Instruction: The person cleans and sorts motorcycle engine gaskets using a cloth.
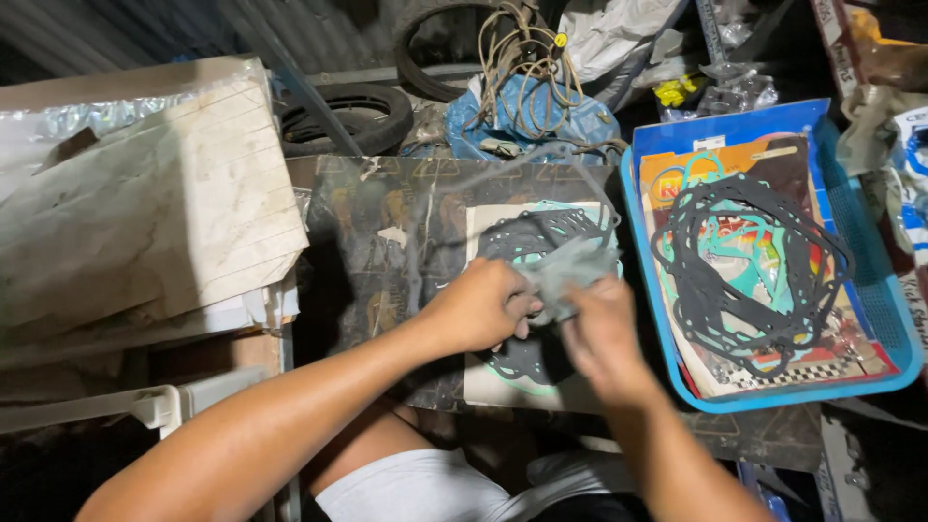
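Both hands meet over the middle of the dark counter (367,242). The left hand (478,307) and the right hand (601,333) each pinch an edge of a thin grey gasket (570,275), held just above a card of gaskets (503,387). The grey gasket's length runs left to right between them, roughly level. A blue tray (870,290) of more gaskets sits right, nearer the right hand.
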